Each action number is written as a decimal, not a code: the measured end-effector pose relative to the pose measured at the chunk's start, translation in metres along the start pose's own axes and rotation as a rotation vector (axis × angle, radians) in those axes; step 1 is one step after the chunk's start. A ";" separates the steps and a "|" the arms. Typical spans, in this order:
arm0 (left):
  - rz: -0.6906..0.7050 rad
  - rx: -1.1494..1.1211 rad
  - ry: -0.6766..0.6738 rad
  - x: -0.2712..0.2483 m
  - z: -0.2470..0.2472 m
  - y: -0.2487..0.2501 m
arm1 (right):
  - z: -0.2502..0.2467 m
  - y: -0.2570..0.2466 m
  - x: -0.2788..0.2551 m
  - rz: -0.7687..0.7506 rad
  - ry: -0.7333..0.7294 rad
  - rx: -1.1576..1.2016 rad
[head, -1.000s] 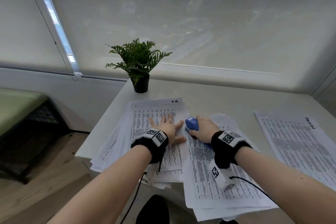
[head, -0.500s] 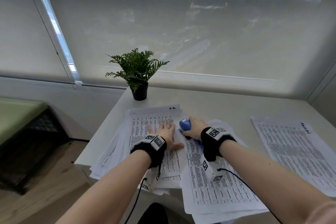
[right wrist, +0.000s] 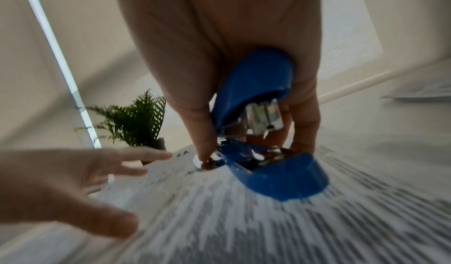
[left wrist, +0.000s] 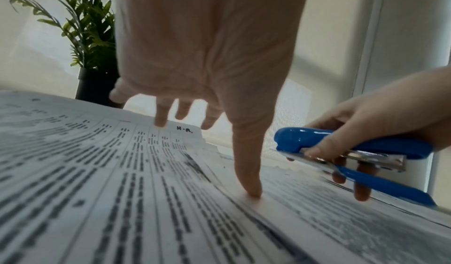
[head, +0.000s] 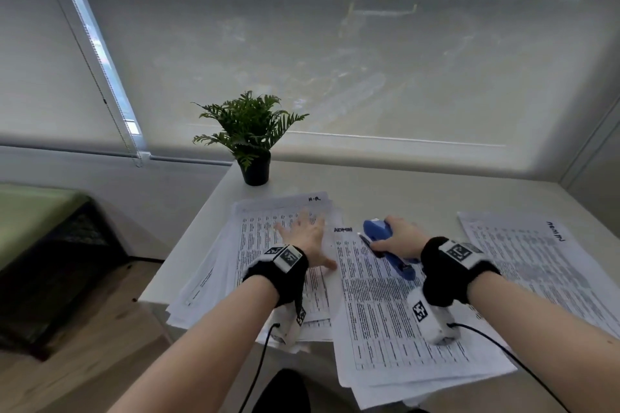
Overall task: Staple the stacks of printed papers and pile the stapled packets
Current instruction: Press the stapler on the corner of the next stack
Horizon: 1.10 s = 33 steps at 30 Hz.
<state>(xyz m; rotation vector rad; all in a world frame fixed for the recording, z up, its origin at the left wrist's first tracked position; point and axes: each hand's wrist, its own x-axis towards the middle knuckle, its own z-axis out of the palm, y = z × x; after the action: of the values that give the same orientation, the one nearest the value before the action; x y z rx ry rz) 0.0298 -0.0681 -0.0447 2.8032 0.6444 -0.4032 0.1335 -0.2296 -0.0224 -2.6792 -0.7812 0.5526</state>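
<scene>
1. Stapler: a small blue plastic stapler with a bright metal magazine [head: 385,246] sits in the right hand [head: 401,238], whose thumb lies along one side while the curled fingers [left wrist: 361,190] wrap under the base. The left wrist view shows its top and base standing apart, with the base touching the paper beneath.
2. Middle stack: the stapler lies over the far left corner of a loose stack of white printed sheets marked "ADMIN" by hand [head: 385,318], which lies in front of the person and overhangs the near edge of the pale tabletop [head: 402,191].
3. Left hand: the left hand [head: 307,236] is spread flat, fingers straight and splayed, holding nothing; its thumb tip [left wrist: 252,190] presses down near the seam where the two stacks meet.
4. Left stack: under that palm lies a fanned, untidy pile of white printed sheets marked "H.R." at its far corner [head: 261,228], just beside the middle stack and partly overlapping it.
5. Right stack: a third pile of white printed sheets with a handwritten word at its far corner [head: 536,255] lies well apart on the right side of the table; the word is too distorted to read.
6. Background: a small green fern in a black pot [head: 251,137] stands at the far left corner of the table, before a drawn translucent roller blind [head: 369,60].
7. Wrists: black straps carrying white tagged camera units [head: 285,256] sit on both wrists, each trailing a dark cable.
</scene>
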 end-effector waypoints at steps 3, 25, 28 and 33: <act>0.157 0.002 0.092 -0.006 0.000 0.011 | 0.008 0.015 -0.012 -0.035 0.032 0.013; 0.288 0.087 0.083 0.002 0.019 0.088 | -0.007 0.073 -0.027 0.181 0.063 0.163; 0.280 0.045 0.110 0.013 0.016 0.095 | -0.011 0.081 -0.027 0.204 0.093 0.167; 0.342 0.042 -0.058 0.028 0.016 0.105 | -0.015 0.087 -0.025 0.244 0.124 0.138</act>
<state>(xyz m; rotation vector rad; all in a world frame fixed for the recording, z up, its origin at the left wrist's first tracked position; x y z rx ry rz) 0.0987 -0.1532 -0.0513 2.8527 0.1388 -0.4309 0.1591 -0.3164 -0.0354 -2.6654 -0.3707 0.4717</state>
